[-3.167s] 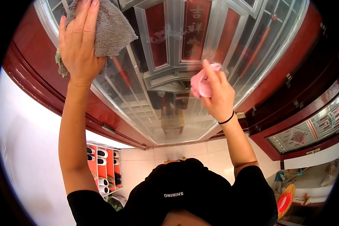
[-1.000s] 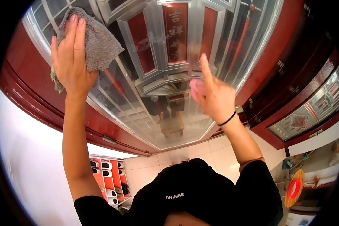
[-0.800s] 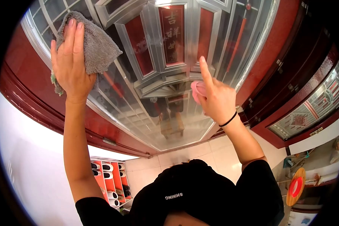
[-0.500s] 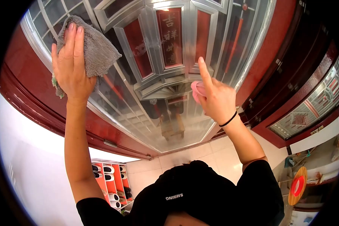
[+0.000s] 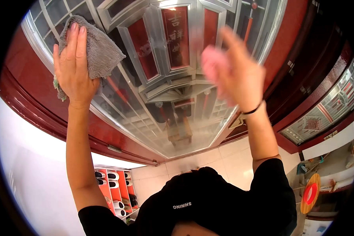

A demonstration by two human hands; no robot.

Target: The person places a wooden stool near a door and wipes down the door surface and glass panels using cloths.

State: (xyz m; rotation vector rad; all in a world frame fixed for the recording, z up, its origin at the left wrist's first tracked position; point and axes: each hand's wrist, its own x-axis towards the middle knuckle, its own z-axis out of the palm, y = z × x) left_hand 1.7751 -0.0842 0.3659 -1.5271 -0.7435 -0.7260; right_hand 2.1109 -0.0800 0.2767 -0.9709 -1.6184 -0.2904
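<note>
My left hand (image 5: 75,76) presses a grey cloth (image 5: 103,51) against the upper left of a door with a glass pane (image 5: 145,129), its fingers stretched over the fabric. A bit of green shows at the cloth's lower edge. On the right, my right hand (image 5: 246,80) holds a pink cloth (image 5: 216,65) in front of the pane. Hand and pink cloth are smeared by motion, and whether they touch the glass I cannot tell. One finger points upward, apart from the cloth.
A dark red frame (image 5: 51,114) surrounds the pane. At lower left stands a rack (image 5: 113,192) with several shoes. A second dark red door (image 5: 299,133) with a patterned window is at right, near a round wooden thing (image 5: 310,193) with a red centre. Pale tiles (image 5: 208,159) cover the floor.
My right hand has moved up and to the right with the pink cloth, more of which now shows. My left hand and the grey cloth have hardly moved.
</note>
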